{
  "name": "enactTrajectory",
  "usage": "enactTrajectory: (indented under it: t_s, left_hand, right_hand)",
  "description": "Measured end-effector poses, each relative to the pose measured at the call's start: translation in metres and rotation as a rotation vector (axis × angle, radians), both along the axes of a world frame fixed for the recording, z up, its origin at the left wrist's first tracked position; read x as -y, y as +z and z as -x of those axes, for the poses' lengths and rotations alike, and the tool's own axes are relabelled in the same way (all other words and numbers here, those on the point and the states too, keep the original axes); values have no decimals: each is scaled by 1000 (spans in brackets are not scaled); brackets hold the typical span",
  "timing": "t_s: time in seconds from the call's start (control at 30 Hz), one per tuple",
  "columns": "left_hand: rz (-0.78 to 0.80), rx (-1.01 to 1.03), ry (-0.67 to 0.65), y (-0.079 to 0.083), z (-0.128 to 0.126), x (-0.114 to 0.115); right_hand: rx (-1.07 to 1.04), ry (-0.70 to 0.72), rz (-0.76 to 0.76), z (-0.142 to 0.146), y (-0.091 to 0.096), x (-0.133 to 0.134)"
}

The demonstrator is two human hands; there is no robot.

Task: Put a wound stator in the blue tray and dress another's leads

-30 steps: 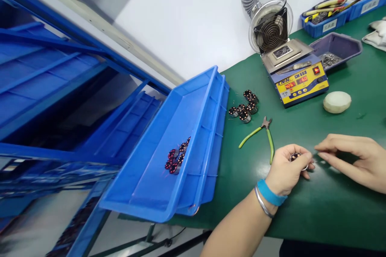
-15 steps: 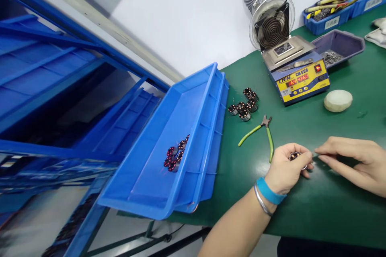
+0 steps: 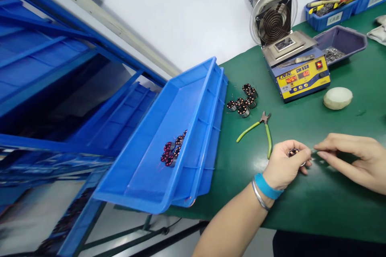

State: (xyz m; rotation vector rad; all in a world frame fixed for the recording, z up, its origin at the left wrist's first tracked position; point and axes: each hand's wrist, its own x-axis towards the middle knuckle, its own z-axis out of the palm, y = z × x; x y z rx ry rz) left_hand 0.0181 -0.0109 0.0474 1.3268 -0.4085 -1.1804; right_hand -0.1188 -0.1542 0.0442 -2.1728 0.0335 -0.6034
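My left hand [image 3: 288, 162], with a teal band and a metal bangle at the wrist, is closed around a small copper-wound motor stator [image 3: 293, 152]. Thumb and fingers hide much of the ring. Just to its right, my right hand [image 3: 352, 156] pinches thumb against forefinger close to the stator's edge. Something thin and greyish shows at those fingertips, too small to name. Green-handled side cutters [image 3: 269, 140] lie spread on the green table [image 3: 241, 176], left of my left hand. Several more stators [image 3: 243, 111] with loose wire ends stand beyond the cutters.
Stacked blue trays [image 3: 144, 136] hold more stators [image 3: 170, 154] at left, beside blue shelving [image 3: 45, 60]. At the back stand a solder pot [image 3: 301, 80] with a fan [image 3: 274, 24], a purple scrap bin [image 3: 352, 46] and a blue tool box [image 3: 319, 22]. A whitish oval block [image 3: 338, 98] sits nearer.
Both hands keep nearly the same pose, the right one still pinching beside the stator. The view has shifted slightly, and the solder pot's display digits differ.
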Motion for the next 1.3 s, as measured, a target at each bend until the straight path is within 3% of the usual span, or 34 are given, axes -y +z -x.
enactTrajectory:
  t_s: [0.67, 0.8, 0.97, 1.03, 1.1, 1.23, 1.3]
  left_hand:
    - [-26, -6, -34, 3, 1, 0]
    - [-31, -11, -41, 4, 1, 0]
    - [-24, 5, -48, 3, 1, 0]
    - [-27, 31, -65, 3, 1, -1]
    - [-30, 114, -77, 3, 3, -3]
    - [52, 503, -26, 9, 10, -9]
    - [61, 525, -29, 12, 11, -10]
  right_hand:
    - [5, 25, 33, -1, -1, 0]
    - [36, 84, 132, 1, -4, 5]
    - [110, 59, 437, 3, -9, 13]
    - [124, 62, 466, 2, -9, 14]
    - [64, 84, 340, 1, -8, 12]
    - [-336, 210, -300, -2, -3, 9]
    - [-440, 266, -504, -2, -1, 10]
